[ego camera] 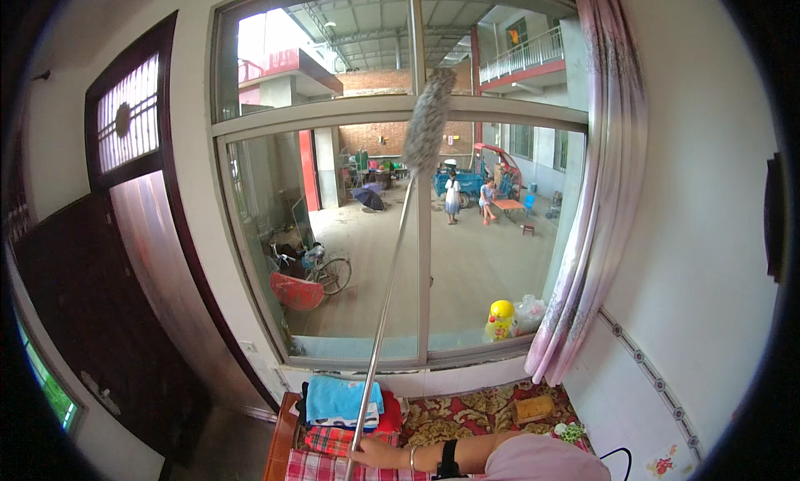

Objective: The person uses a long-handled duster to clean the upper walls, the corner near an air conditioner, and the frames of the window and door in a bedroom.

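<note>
My right hand (374, 453) is closed around the metal pole (386, 299) of a long-handled duster. The grey fluffy duster head (429, 121) is at the top of the pole. It overlaps the horizontal bar (500, 111) of the window frame, near the centre upright; whether it touches the frame I cannot tell. A bracelet and a black strap (448, 459) circle my right forearm. My left hand is out of view. Beneath the pole lies a stack of folded cloths, a light blue one (334, 396) on top, on a wood-edged bed or bench.
A pink-and-grey curtain (615, 168) hangs right of the window. A dark door (112, 281) stands to the left. On the patterned cover (462, 412) lies a yellowish block (533, 410). Outside are two people, a bicycle (334, 274) and a yellow-topped container (500, 320).
</note>
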Motion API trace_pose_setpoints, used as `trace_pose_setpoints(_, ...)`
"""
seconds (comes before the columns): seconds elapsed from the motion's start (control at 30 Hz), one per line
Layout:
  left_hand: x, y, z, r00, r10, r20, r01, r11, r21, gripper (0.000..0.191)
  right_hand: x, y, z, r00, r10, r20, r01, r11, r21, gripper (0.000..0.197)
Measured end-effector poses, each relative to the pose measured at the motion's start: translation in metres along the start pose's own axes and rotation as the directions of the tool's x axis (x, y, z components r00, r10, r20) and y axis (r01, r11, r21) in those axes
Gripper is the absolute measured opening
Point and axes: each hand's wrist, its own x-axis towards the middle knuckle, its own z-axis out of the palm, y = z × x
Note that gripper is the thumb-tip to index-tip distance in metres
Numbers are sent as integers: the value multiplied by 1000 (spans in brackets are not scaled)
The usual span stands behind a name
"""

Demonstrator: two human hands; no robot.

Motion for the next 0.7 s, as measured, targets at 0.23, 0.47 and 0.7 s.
trace_pose_setpoints(0.23,74,74,88,993,78,91,-77,997,-11,37,-29,49,-86,929,-122,-350,121,992,-25,27)
trace_pose_setpoints(0.47,135,154,175,950,178,256,-170,984,-54,42,-26,29,-246,830,-131,-543,15,977,-213,37)
trace_pose_setpoints(0.7,183,229,266,860,258,440,-231,966,-115,47,-45,25,-371,616,-239,-751,83,967,-239,30)
